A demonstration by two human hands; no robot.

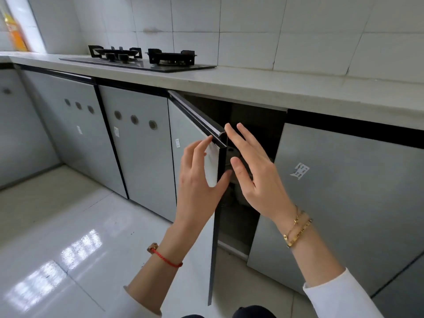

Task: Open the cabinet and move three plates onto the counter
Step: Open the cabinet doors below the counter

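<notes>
A grey cabinet door [190, 125] with a black top handle rail stands swung out toward me, its free edge between my hands. My left hand [197, 180] lies against the door's front face near that edge, fingers straight, thumb at the edge. My right hand [254, 171] is just right of the edge, in front of the dark opening [257, 125], fingers spread and straight, holding nothing. Behind the right hand a pale rounded shape [241, 198] shows dimly inside the cabinet; plates cannot be made out. The light counter [263, 88] runs above.
A black two-burner gas hob [140, 58] sits on the counter at the left. Shut grey cabinet doors [344, 191] flank the opening on both sides. An orange bottle [16, 33] stands by the window at far left. Glossy white floor tiles [68, 237] lie below.
</notes>
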